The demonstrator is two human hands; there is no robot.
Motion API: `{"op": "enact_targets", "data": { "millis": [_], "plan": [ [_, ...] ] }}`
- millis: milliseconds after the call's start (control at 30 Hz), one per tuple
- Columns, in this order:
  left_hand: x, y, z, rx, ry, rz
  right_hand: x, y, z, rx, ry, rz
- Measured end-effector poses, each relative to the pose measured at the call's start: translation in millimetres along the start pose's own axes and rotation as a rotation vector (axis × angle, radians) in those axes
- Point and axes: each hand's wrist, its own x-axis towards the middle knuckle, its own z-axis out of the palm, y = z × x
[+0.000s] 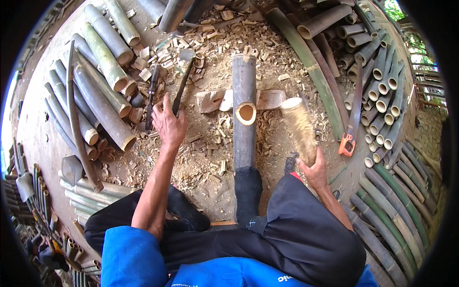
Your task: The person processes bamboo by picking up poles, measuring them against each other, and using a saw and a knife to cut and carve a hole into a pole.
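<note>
Dirt floor (43,143) everywhere, buried in wood chips (210,143) around the middle of the frame, so it's clearly a sit-on-the-ground workshop setup. Cut bamboo poles (103,62) are stacked at the upper left, with shorter tubes (382,95) piled end-out on the right, all within arm's reach.

Dead centre there's a dark bamboo pole (244,129) running away from the person, resting across a wooden block (213,100) that lifts it off the floor. A foot in a dark sock (248,191) is on its near end, probably to stop it rolling. It has a notch with a round opening (246,113) cut partway up.

Left hand (168,125) is wrapped around a chisel (182,81) lying in the chips, grip closed on its handle. Right hand (313,171) holds a pale wooden mallet (299,129) raised upright, grip tight around its lower end. A saw with an orange handle (351,129) lies on the right.
</note>
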Motion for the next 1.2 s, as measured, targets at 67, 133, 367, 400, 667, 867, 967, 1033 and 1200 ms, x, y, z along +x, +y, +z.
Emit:
{"op": "enact_targets", "data": {
  "millis": [67, 133, 367, 400, 667, 867, 967, 1033, 1200],
  "plan": [
    [-2, 8, -6, -0.087, -0.041, -0.082, -10, 38, -1, -0.138, 0.250, 0.145],
    [0, 15, -13, -0.127, 0.019, -0.186, -21, 76, -9, -0.330, 0.334, 0.089],
    [-11, 36, -37, -0.754, 0.127, -0.503, -45, 71, 7, -0.535, 0.375, 0.253],
    [-19, 33, -41, -0.905, 0.065, -0.535, -45, 71, 13, -0.513, 0.354, 0.269],
    [-64, -21, -6, -1.114, -0.158, -0.690, -47, 63, 21, -0.411, 0.218, 0.306],
    [-74, -13, -9, -1.436, -0.264, -0.802, -46, 43, 0, -0.101, 0.038, 0.301],
    [-73, -3, -17, -1.335, -0.165, -0.689, -40, 23, -14, 0.239, -0.097, 0.285],
    [-69, 8, -23, -1.249, -0.099, -0.518, -32, 2, -20, 0.425, -0.150, 0.240],
    [-68, 76, -84, -1.102, -0.107, -0.047, -17, -99, -15, 0.759, -0.170, 0.138]
  ]
}}
